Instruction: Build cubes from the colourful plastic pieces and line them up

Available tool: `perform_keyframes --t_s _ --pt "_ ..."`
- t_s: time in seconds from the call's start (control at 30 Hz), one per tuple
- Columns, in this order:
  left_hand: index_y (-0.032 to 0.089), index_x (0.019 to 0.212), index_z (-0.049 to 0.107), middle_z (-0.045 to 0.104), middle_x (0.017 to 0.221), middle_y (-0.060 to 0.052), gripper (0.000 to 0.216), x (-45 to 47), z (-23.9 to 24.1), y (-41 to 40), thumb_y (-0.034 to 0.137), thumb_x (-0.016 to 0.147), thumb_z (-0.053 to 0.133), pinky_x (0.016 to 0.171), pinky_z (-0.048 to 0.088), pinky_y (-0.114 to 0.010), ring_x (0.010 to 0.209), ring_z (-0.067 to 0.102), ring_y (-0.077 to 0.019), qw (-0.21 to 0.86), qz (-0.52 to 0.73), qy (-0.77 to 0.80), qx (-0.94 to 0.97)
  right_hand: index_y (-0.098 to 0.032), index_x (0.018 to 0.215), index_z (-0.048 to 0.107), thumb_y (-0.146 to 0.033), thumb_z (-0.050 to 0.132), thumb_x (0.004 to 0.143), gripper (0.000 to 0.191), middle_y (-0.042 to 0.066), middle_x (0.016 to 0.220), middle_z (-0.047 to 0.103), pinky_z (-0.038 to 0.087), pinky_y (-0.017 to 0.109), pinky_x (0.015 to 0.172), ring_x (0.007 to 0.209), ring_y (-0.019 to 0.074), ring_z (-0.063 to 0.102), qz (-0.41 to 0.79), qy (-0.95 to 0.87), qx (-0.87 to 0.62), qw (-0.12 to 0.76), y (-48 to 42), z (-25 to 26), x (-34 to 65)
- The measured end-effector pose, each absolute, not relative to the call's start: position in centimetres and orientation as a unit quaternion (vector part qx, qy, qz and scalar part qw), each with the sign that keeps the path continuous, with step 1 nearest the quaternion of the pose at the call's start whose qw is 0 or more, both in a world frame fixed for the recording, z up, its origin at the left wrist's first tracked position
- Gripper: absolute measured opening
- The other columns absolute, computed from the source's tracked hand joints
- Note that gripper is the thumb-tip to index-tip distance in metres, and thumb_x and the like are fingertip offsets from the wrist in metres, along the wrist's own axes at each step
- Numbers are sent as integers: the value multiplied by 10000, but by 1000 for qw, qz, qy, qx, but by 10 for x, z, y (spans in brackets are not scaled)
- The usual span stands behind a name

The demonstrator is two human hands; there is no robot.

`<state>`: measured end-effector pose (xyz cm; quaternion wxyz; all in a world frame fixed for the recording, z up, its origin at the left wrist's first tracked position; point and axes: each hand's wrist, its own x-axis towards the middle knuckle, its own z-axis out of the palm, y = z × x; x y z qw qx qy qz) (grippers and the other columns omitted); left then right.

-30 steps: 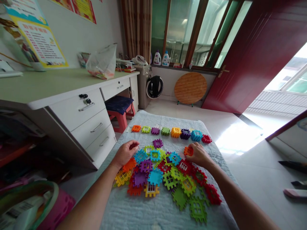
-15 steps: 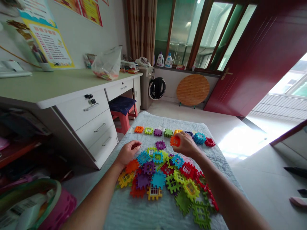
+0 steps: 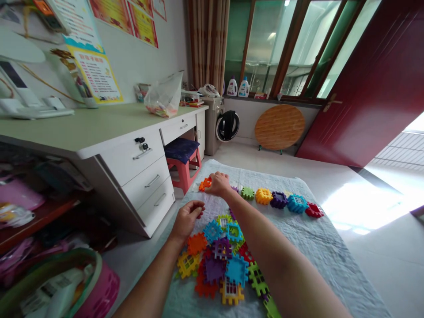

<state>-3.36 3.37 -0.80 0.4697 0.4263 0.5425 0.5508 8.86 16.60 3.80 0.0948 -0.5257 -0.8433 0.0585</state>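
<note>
A pale blue quilted mat (image 3: 308,238) lies on the floor. A heap of coloured interlocking plastic tiles (image 3: 218,256) sits near me on it. Further off runs a row of single tiles (image 3: 281,199): green, yellow, purple, blue, red. My right hand (image 3: 218,183) reaches across to the left end of that row, fingers closed on an orange tile (image 3: 205,183) at the mat. My left hand (image 3: 187,217) hovers at the left edge of the heap, fingers curled loosely; whether it holds anything is hidden.
A white desk with drawers (image 3: 139,163) stands at the left, with a pink stool (image 3: 180,159) under it. A pink and green basket (image 3: 66,287) is at the lower left. Behind the mat are a round wooden tabletop (image 3: 280,127) against the wall and a dark red door (image 3: 374,79).
My right hand lifted an orange tile from the heap and carried it left and away to the left end of the row. My left hand stayed by the heap. The view shifted left.
</note>
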Motion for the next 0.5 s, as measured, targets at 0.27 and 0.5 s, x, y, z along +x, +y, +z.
perform_keyframes --t_s 0.27,0.5 --pt "166 851 643 680 751 -26 240 -34 -7 36 323 671 616 637 473 -265 671 604 -148 458 551 559 416 -166 1084 589 -605 596 697 586 145 1115 546 264 448 885 1037 310 443 62 -850 -519 68 181 29 68" --pt "161 860 642 682 758 -25 227 -34 -9 37 306 688 612 636 468 -253 673 597 -139 461 545 556 425 -145 1082 586 -643 582 703 626 165 1176 486 257 465 898 1093 330 373 71 -850 -518 67 174 27 66"
